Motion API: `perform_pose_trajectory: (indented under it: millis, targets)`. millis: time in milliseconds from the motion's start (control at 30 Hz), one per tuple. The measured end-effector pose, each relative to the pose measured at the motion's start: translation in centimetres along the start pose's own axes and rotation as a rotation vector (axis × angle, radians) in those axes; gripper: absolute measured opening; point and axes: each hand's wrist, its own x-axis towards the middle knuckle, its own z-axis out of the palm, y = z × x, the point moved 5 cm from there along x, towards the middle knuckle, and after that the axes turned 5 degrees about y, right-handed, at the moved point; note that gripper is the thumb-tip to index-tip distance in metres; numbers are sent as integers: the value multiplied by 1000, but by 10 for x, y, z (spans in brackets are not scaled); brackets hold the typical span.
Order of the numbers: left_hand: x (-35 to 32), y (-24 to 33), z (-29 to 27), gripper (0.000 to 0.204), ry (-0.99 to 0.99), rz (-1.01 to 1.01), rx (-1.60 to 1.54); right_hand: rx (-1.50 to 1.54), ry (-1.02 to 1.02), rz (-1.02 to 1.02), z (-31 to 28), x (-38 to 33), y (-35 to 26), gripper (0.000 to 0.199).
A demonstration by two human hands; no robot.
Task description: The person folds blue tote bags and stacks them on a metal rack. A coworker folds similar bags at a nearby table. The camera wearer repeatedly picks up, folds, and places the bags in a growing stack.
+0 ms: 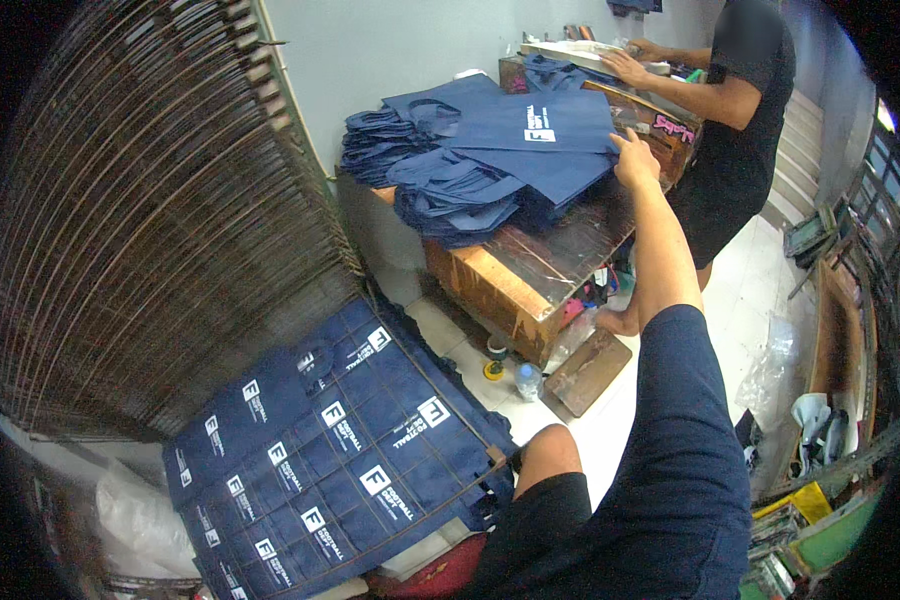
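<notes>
My right hand (637, 161) reaches out over the worktable, its fingers closed at the right edge of a navy tote bag (580, 120) with a white print. This bag lies flat on top of other navy bags. Beside it, folded bundles of navy bags (450, 195) with handles are piled on the near left part of the table. My left hand is out of view.
The wooden table (505, 290) carries the bags. Across it a person in black (755, 110) handles a pale frame (580, 55). A tall wire rack (170, 200) stands left, with printed navy bags (320, 450) on its lower tier. A bottle (528, 381) stands on the floor.
</notes>
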Motion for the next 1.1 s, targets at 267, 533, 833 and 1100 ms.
perform_pose_trajectory:
  millis: [267,533,833,1100]
  targets:
    - [94,105,-90,32,143,-613,-126,-50,170,-304,-14,17,-10,17]
    - [326,306,-173,44,181,-91,-303,288,-72,-711,-171,-104,-195,22]
    - [446,487,-257,88,164,18,-1094,698,-66,-693,-298,-219,-344,24]
    - [442,419,-305,51,537,51,-952,834,-45,-696,-367,-243,-368,52]
